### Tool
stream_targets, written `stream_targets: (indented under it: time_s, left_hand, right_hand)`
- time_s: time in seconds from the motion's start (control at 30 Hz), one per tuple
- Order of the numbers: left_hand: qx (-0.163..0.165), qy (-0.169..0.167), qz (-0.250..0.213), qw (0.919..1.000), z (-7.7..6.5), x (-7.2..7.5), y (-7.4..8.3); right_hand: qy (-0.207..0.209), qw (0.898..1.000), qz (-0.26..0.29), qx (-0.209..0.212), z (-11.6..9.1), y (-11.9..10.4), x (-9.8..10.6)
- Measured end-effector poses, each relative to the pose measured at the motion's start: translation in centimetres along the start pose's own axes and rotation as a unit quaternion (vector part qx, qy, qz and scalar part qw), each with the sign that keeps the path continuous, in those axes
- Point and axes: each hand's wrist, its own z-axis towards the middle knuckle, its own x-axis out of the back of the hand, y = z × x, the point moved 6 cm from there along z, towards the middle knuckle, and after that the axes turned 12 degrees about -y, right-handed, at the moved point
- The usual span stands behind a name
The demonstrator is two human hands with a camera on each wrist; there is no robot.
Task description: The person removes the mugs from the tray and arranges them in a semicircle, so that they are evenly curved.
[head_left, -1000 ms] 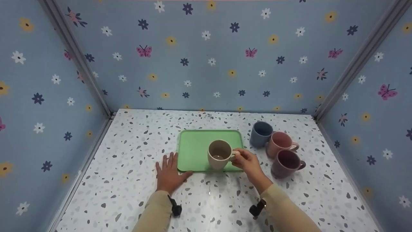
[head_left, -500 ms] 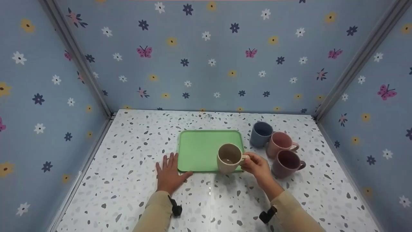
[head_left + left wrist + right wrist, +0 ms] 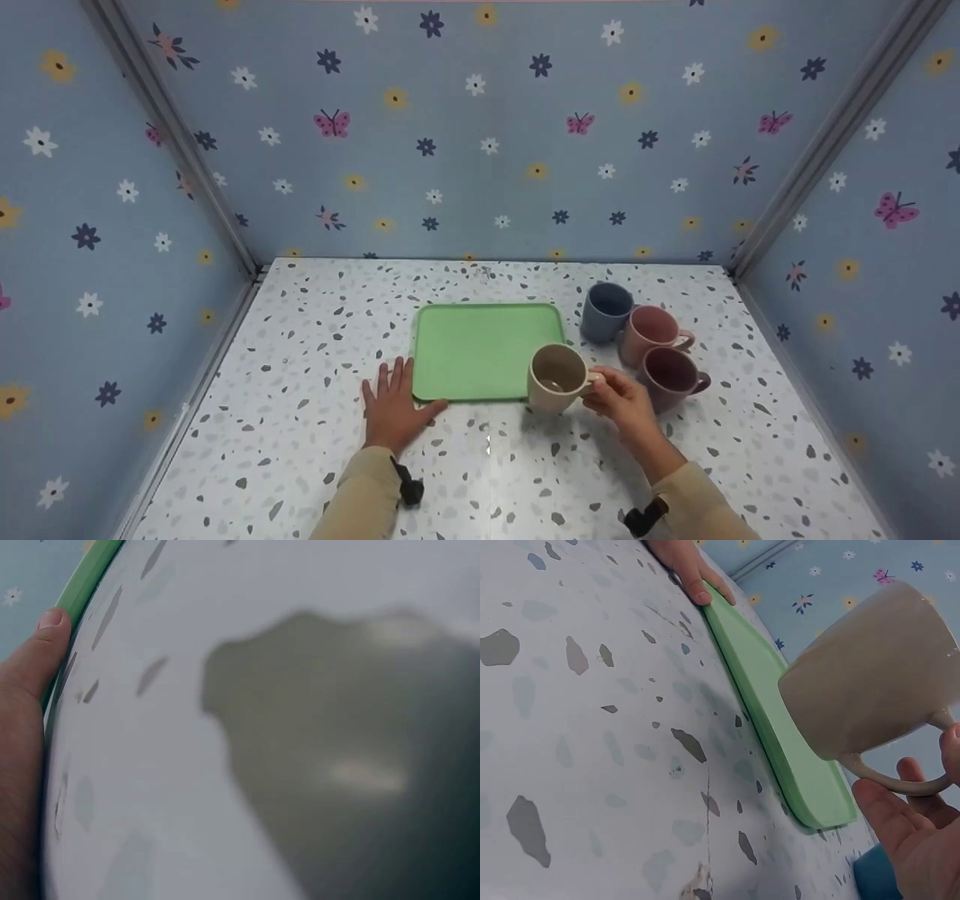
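My right hand pinches the handle of a beige mug near the front right corner of a green tray. In the right wrist view the mug is raised above the table, its handle between thumb and fingers. Flat on the table, my left hand has its fingers spread along the tray's left edge. Its thumb touches the tray's front rim in the left wrist view. Nothing lies on the tray's green surface.
A blue mug, a pink mug and a plum mug cluster to the right of the tray, close beside my right hand. Flowered blue panels wall in the speckled white table at the back and both sides.
My right hand has moved rightward and toward me with the beige mug, from over the tray to its front right corner. The left hand has stayed in place.
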Motion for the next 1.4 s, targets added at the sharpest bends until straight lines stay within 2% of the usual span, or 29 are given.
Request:
stream_targets:
  time_s: [0.13,0.47,0.8,1.07,1.27,1.4]
  left_hand:
    - [0.0,0.001,-0.005,1.0,-0.1,0.0,0.0]
    - [-0.003,0.008,0.004,1.0,0.0,0.0,0.0]
    - [-0.002,0.008,0.001,1.0,0.0,-0.1,0.0]
    - [-0.009,0.025,-0.002,0.9996,-0.1,0.1,0.3]
    - [-0.009,0.023,-0.002,0.9997,0.0,0.0,0.1]
    - [-0.009,0.021,-0.01,0.9997,-0.1,0.0,0.1]
  right_hand:
    - [0.006,1.0,-0.014,-0.001,-0.8,0.2,0.8]
    - [0.02,0.999,0.013,0.027,-1.9,0.9,2.2]
    - [0.036,0.999,-0.001,0.019,-2.8,1.5,3.4]
    - [0.057,0.998,0.002,-0.004,-3.7,2.2,4.9]
    - [0.07,0.997,0.017,0.001,-4.3,2.4,5.8]
    - [0.075,0.997,0.004,-0.004,-4.6,2.6,6.4]
